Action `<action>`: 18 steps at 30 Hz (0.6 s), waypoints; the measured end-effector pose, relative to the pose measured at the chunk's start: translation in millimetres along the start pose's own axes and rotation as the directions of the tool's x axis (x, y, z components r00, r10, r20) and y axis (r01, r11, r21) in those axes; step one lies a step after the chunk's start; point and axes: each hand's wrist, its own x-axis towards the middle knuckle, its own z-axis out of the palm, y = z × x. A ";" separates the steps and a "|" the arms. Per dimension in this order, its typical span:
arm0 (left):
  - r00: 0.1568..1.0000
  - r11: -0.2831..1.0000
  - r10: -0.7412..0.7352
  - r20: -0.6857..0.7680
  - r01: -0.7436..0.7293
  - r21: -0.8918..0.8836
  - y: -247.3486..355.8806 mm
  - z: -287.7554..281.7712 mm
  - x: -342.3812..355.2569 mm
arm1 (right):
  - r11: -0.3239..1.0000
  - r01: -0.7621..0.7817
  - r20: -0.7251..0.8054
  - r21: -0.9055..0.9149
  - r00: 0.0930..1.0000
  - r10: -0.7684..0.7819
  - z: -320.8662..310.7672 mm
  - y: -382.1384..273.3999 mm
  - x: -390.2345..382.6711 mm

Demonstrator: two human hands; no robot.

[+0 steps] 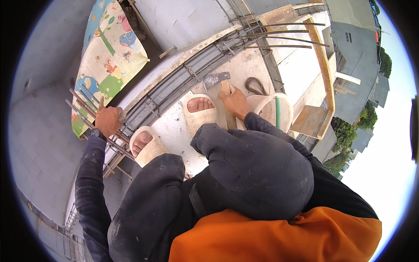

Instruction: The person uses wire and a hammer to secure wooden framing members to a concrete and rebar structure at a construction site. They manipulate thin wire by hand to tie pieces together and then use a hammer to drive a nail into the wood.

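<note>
My right hand (pixel 235 102) is closed around the wooden handle of a hatchet (pixel 217 80), whose wide grey metal head rests over the pale board beyond my feet. To the left, my left hand (pixel 108 118) lies over a bundle of rebar (pixel 85 106), its index finger stretched out and the others curled round the bars. A dark watch sits on that wrist. The tied rebar cage (pixel 190 70) runs from under this hand up to the far right. My feet, in cream slides (pixel 200 110), stand between the two hands.
Right of my right hand stands a pale bucket (pixel 283 112) with a green strip, beside a coil of tie wire (pixel 256 86). Bar ends (pixel 292 32) stick out at the far right near a timber frame (pixel 321 74). A patterned sheet (pixel 111 65) hangs at left. Lower ground drops away left.
</note>
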 end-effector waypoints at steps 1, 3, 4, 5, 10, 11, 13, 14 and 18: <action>0.999 0.999 -0.038 0.008 0.038 -0.033 -1.5 -6.7 -5.6 | 0.985 -0.060 0.047 0.160 0.997 0.053 -0.1 -6.5 -3.4; 1.000 0.999 -0.025 -0.004 0.025 0.039 1.8 0.0 -7.0 | 0.936 -0.093 0.105 0.341 0.993 0.061 -3.5 -19.6 -3.2; 0.997 0.999 0.029 -0.069 -0.026 0.043 -1.7 9.7 -5.3 | 0.925 -0.073 0.102 0.374 0.994 0.037 -9.2 -18.9 -9.8; 0.999 1.000 0.017 -0.041 -0.017 0.013 7.0 -6.9 -0.4 | 0.925 -0.080 0.076 0.372 0.996 0.055 -16.0 -20.4 -14.4; 0.999 0.997 -0.039 -0.023 0.041 0.069 4.4 -1.4 -12.4 | 0.961 0.047 0.204 0.271 0.973 -0.105 -39.5 -100.5 -55.4; 0.999 0.995 -0.044 -0.014 0.045 0.084 4.3 2.8 -15.9 | 0.957 0.064 0.234 0.283 0.963 -0.134 -40.7 -116.2 -64.2; 0.998 0.995 -0.062 -0.013 0.063 0.077 3.7 5.5 -18.4 | 0.993 0.043 0.386 0.111 0.919 -0.083 -47.7 -124.2 -60.0; 0.997 0.995 -0.068 -0.020 0.069 0.073 4.4 5.9 -15.9 | 0.999 0.045 0.448 0.019 0.893 -0.049 -52.0 -128.2 -56.1; 0.986 0.992 -0.073 -0.150 0.087 0.088 5.4 11.2 -15.1 | 0.754 0.544 0.431 -0.369 0.819 -0.380 -38.7 -173.4 -51.2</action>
